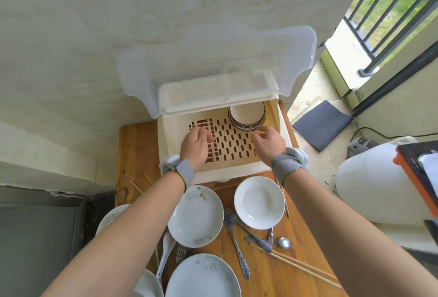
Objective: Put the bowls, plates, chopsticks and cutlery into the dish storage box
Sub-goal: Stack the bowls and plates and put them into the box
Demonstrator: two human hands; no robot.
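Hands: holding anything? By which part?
Nothing held. Left hand and right hand hang loosely curled and empty over the storage box floor, the right one beside the stacked bowls.

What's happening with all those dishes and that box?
A person is packing dishes into a cream plastic dish storage box with its clear lid flipped up. The left hand and right hand are inside it, holding nothing; a stack of white bowls sits in its back right corner. White plates, metal forks and wooden chopsticks lie on the wooden table in front.
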